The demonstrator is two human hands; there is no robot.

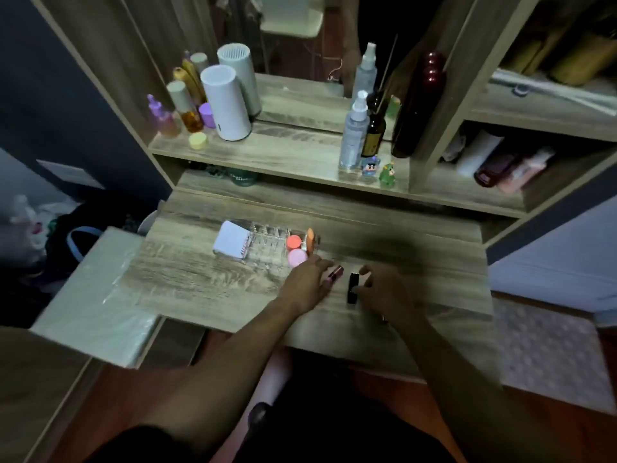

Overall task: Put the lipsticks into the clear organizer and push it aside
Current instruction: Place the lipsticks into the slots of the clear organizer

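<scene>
Dim room; wood-grain table [207,279] below a shelf [267,155] crowded with bottles and a white cylinder [225,105], a mirror behind. The clear organizer [267,243] sits mid-table, holding a white block [232,240], an orange-capped piece [293,242] and a pink-capped piece [297,257]. Left hand [305,285], grip closed on a dark red lipstick [335,274] just beside the organizer. Right hand [384,290], fingers pinching a black lipstick [353,287] lying on the table. A plastic-wrapped board [96,295] adjoins the table's left edge.
</scene>
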